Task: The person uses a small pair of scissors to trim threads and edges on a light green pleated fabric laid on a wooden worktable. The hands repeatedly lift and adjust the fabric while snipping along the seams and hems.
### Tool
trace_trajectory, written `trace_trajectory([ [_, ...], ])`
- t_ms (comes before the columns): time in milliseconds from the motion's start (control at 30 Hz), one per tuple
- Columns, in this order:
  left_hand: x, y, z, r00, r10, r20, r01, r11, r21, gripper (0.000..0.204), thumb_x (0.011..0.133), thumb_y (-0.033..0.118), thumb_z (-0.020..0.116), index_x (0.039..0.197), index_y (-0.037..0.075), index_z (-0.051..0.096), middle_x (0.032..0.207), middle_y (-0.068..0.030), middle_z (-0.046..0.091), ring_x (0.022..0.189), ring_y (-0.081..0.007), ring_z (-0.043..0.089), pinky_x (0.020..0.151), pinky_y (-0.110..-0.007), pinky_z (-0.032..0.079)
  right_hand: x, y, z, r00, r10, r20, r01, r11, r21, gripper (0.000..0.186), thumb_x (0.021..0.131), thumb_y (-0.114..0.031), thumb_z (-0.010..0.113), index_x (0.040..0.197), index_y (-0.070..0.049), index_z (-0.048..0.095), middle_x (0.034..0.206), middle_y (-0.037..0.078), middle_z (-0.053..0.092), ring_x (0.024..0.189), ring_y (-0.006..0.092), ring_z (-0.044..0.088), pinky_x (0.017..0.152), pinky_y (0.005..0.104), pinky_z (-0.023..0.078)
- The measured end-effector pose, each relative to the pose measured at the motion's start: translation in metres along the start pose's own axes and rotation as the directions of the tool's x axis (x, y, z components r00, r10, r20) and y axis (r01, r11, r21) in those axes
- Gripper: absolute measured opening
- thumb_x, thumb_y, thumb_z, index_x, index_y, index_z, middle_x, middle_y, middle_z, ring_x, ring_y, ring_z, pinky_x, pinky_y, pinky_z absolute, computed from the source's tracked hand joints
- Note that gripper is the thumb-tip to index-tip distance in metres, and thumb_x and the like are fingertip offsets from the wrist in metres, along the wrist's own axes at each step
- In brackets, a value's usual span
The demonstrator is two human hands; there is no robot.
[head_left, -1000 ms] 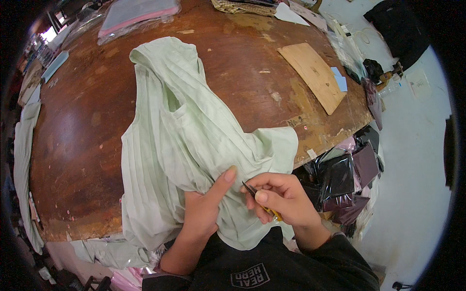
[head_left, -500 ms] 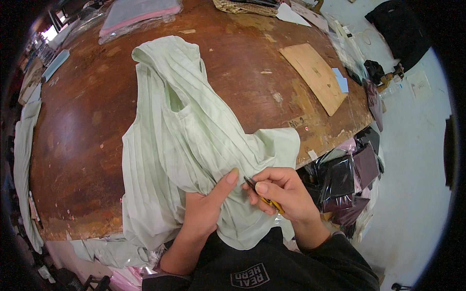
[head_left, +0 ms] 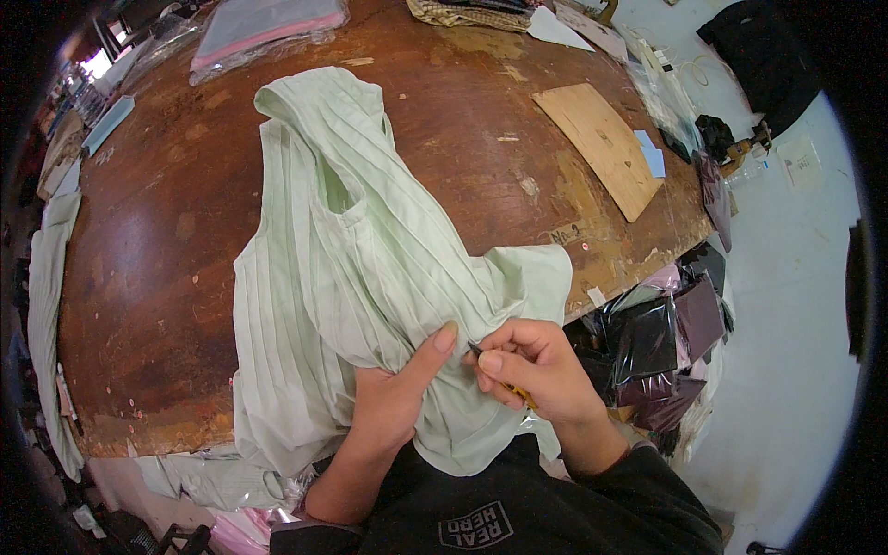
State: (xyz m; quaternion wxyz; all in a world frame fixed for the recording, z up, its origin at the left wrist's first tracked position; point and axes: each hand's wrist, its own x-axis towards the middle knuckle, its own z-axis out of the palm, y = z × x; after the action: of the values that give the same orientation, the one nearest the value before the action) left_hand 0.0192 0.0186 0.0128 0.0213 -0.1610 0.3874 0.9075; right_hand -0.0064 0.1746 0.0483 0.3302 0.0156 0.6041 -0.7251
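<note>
A pale green pleated sleeveless garment [head_left: 314, 277] lies on the table and hangs over its near edge toward my lap. My left hand [head_left: 393, 402] is closed on a fold of the garment, its thumb on top and its other fingers hidden under the cloth. Just to the right, my right hand [head_left: 546, 375] grips small thread snips [head_left: 524, 397] with yellow handles. Their dark tip pokes out past my fingers, close against the cloth by my left thumb. Most of the snips is covered by the hand.
On the brown wooden table [head_left: 166, 277], a flat wooden board [head_left: 601, 148] lies at the right. Plastic-wrapped packs [head_left: 268, 32] and folded cloth [head_left: 472, 13] sit along the far edge. Dark bagged garments [head_left: 647, 338] are piled below the right edge.
My right fingers have closed tighter over the snips, and less of the yellow handles shows. The garment and my left hand have hardly moved.
</note>
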Motion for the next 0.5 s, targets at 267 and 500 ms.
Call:
trace_trajectory([
  [267, -0.001, -0.001, 0.000, 0.997, -0.069, -0.046, 0.062, 0.990, -0.129, 0.042, 0.082, 0.005, 0.063, 0.120, -0.001, 0.047, 0.111, -0.0065, 0.056, 0.099, -0.0140, 0.055, 0.085, -0.028, 0.044, 0.002, 0.004, 0.000, 0.689, -0.638, 0.344, 0.687, 0.422, -0.592, 0.031, 0.074, -0.009, 0.070, 0.099, 0.003, 0.058, 0.110, 0.019, 0.058, 0.093, 0.0288, 0.062, 0.077, 0.0317, 0.049],
  [500, -0.006, 0.005, -0.001, 0.983, -0.184, -0.018, 0.181, 0.978, -0.101, 0.035, 0.081, 0.007, 0.065, 0.113, -0.001, 0.054, 0.105, -0.0070, 0.059, 0.094, -0.0140, 0.057, 0.081, -0.027, 0.045, 0.007, 0.024, 0.008, 0.706, -0.593, 0.387, 0.664, 0.363, -0.654, 0.032, 0.073, -0.014, 0.071, 0.098, 0.000, 0.057, 0.107, 0.016, 0.059, 0.088, 0.0298, 0.062, 0.071, 0.0315, 0.051],
])
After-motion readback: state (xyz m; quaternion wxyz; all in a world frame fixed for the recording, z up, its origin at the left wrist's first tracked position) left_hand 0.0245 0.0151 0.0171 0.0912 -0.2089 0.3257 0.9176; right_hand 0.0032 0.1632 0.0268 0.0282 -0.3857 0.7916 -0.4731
